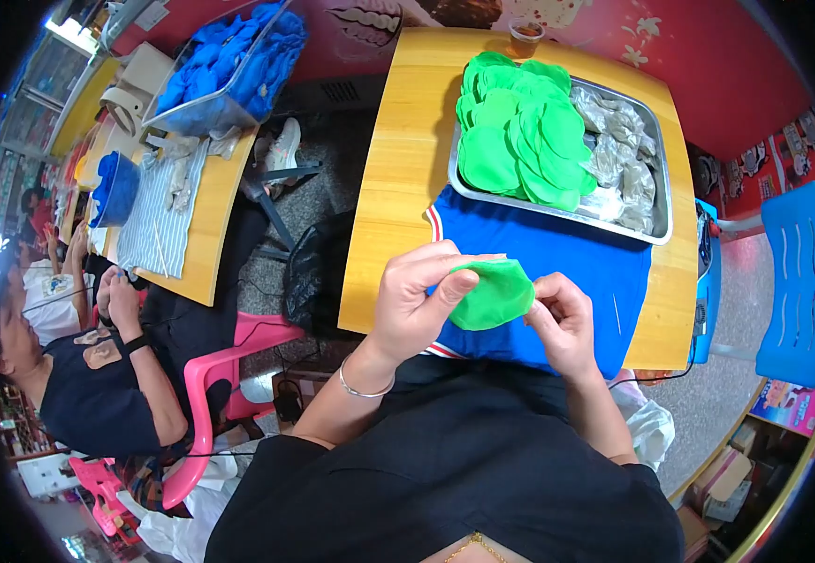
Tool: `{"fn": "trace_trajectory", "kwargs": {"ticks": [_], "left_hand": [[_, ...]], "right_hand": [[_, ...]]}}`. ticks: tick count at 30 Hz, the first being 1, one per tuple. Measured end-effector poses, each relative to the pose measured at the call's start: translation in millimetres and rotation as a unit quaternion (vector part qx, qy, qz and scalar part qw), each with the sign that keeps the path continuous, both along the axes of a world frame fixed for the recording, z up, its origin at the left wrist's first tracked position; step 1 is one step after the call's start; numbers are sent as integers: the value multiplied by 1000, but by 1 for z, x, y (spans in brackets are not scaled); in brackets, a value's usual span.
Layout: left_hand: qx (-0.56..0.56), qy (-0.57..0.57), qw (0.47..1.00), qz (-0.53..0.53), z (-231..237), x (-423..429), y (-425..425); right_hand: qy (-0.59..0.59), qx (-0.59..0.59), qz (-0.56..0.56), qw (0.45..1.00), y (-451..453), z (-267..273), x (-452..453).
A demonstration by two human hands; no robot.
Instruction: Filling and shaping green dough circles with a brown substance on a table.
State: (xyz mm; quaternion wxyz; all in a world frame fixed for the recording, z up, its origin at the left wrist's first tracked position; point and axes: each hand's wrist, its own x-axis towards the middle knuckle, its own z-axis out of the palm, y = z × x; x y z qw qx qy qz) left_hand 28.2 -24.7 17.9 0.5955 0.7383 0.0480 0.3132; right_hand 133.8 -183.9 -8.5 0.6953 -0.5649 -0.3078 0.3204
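Between my two hands is a piece of thin green fabric (495,299), held above a blue cloth (590,281) with striped trim. My left hand (421,295) pinches its upper left edge between thumb and fingers. At the right edge, my right hand (563,320) grips it with thumb and forefinger. A thin white stick (617,313) lies on the blue cloth, right of my right hand. Beyond my hands, a metal tray (555,218) carries overlapping green fabric discs (520,127) on its left and several small clear plastic bundles (622,151) on its right.
A cup of brown liquid (525,39) stands at the far edge of the wooden table (386,211). To the left, a person (97,380) sits by another table with a bin of blue fabric (238,60). A blue chair (794,281) is at right, a pink chair (199,394) at left.
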Motion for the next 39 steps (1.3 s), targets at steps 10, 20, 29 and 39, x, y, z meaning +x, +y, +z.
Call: {"fn": "trace_trajectory", "kwargs": {"ticks": [10,20,29,39], "left_hand": [[-37,-25,999,27,-4,1,0],[-188,-17,982,-31,-14,-1,-2],[20,24,1000,4,3,-3,6],[-246,-99,964,29,-10,1,-9]], "right_hand": [[21,9,-30,999,-1,-1,1],[46,16,-21,999,-1,1,9],[-103,-33,1,994,4,12,7],[123,55,15,991,-5,-7,6]]}}
